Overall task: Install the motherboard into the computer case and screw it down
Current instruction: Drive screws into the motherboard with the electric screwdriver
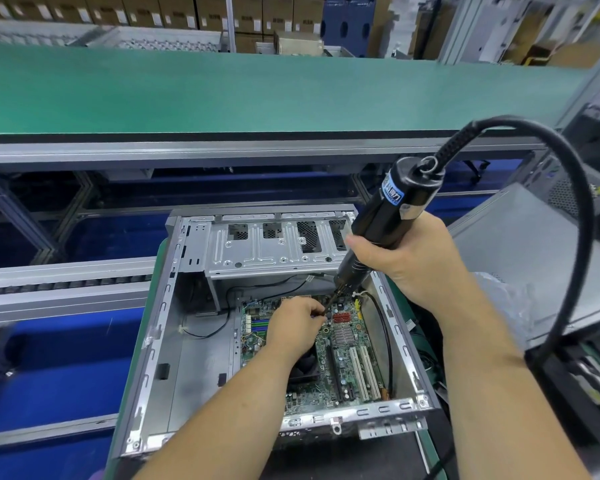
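Green conveyor (257, 91) behind; drive cage (267, 247) overhangs motherboard (340, 344).

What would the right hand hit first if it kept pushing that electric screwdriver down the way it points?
Most likely the motherboard. The right hand aims the electric screwdriver down and leftward; its tip sits by the left hand's fingertips, just above the board. Depth there is hard to judge.

1. Case (160, 341): grey metal, open side up, lying flat on a green mat; drive cage at its far end.
2. Motherboard (340, 362): green, flat on the case floor, right half; white slots near the front, red connectors and a finned heatsink further back.
3. Screwdriver (388, 216): black, electric, corded, tilted; bit tip down at the board's far area.
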The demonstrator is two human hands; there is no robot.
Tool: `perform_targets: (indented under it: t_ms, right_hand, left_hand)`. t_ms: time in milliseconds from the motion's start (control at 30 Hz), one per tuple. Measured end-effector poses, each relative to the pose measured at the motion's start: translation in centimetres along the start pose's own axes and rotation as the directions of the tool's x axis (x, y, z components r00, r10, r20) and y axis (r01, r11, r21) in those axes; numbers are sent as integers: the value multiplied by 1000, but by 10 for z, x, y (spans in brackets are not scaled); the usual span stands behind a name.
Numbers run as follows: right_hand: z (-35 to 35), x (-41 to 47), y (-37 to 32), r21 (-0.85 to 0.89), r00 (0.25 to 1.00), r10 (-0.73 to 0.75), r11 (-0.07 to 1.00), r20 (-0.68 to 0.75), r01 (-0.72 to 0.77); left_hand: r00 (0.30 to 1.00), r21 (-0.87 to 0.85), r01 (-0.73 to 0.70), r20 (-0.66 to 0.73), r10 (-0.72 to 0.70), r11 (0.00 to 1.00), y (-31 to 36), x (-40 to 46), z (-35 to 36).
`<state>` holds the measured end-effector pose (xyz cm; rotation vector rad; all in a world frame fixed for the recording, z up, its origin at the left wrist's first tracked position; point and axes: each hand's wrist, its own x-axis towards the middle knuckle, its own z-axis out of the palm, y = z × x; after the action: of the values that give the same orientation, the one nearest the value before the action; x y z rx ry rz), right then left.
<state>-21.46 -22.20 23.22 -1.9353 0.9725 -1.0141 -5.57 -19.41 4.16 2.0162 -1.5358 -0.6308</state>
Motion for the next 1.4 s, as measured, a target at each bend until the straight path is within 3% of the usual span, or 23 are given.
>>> perform_targets:
  t_ms: [367,500,867,1400]
  right_hand:
    - [-2,-3,-10,-135,1000,-6,991,24,9]
    - [-3,-3,-9,-198,1000,-1,980,12,3]
    - [5,-5,5,-336,1000,-6,942,19,12]
    - [6,-4,27,-332,999,30,942,-44,-43]
  left_hand:
    - [998,145,-51,43,45,988,16,3,3]
    - [989,217,-111,123,85,970,29,15,7]
    - [967,195,-171,223,126,966,47,34,42]
    - [960,211,-137,268,78,968,48,36,61]
